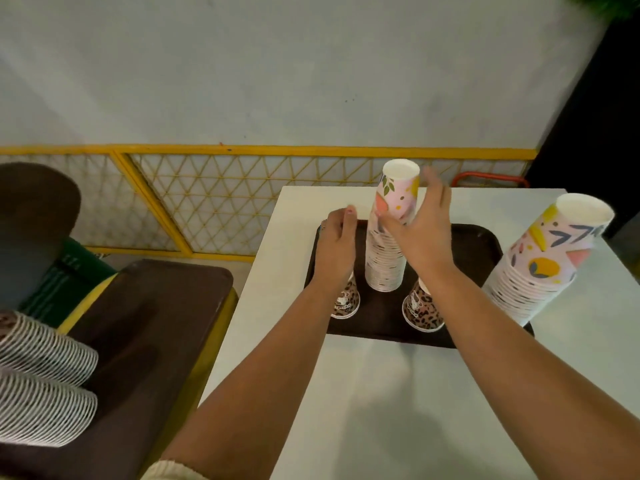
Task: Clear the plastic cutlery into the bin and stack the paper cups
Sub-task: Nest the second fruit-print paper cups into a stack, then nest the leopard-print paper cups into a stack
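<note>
A tall stack of upside-down floral paper cups [388, 258] stands in the middle of a dark tray [478, 244] on the white table [381, 393]. My right hand [420, 230] is open beside the stack's upper part, fingers spread, touching or nearly touching it. My left hand [337, 244] hovers open over the tray left of the stack. Two leopard-print cups sit upside down on the tray, one [346, 299] under my left wrist and one [422, 310] under my right forearm. A second floral stack [540, 261] leans at the tray's right end. No cutlery or bin is visible.
To the left, a second dark tray [156, 327] rests on a yellow-edged surface and holds two stacks of cups lying on their sides [45, 379]. A yellow lattice railing [214, 202] runs behind. A dark chair back [34, 202] stands at far left.
</note>
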A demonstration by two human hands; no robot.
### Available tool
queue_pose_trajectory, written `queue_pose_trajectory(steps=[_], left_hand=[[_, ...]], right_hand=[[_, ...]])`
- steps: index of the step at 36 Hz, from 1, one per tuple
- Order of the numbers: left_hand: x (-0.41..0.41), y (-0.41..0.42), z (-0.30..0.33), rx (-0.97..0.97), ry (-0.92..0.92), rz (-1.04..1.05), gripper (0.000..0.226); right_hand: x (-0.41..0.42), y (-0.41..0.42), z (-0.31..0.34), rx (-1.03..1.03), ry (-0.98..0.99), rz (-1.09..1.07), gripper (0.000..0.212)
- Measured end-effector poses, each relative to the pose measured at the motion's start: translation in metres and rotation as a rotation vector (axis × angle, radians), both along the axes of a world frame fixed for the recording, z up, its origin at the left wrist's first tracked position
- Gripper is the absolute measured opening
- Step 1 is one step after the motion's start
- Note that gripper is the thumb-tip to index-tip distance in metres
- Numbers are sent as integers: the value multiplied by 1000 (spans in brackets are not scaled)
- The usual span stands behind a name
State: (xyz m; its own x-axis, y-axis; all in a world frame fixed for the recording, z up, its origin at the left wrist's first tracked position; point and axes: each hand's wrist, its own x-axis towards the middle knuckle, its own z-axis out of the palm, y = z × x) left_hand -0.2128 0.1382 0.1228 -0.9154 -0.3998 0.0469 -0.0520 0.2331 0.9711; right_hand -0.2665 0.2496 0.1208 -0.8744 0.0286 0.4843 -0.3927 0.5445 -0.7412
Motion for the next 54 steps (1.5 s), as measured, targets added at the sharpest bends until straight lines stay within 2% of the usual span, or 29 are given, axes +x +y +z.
queue_pose_trajectory(steps=[8, 13, 24, 34, 37, 42, 46, 54], left_hand=[[36, -29, 21, -47, 102, 159, 37], [64, -52, 34, -151, 167, 254, 31], [138, -107, 45, -563, 150, 539, 32], [208, -175, 43, -736, 200, 757, 39], [231, -200, 41, -754, 201, 781, 46], [266, -239, 37, -783, 240, 873, 43], [293, -270, 27, -706, 221, 909, 63], [324, -333, -7, -513, 76, 757, 96]], right_hand=[[27, -25, 35, -4, 213, 116, 62], [47, -53, 43, -25, 208, 240, 57], [102, -128, 43, -65, 218, 520, 47], [164, -200, 36, -4, 206, 702, 40], [187, -223, 33, 16, 177, 725, 38], [216, -261, 25, 42, 166, 738, 36], [235, -291, 23, 45, 140, 762, 35], [268, -355, 26, 59, 131, 856, 39]])
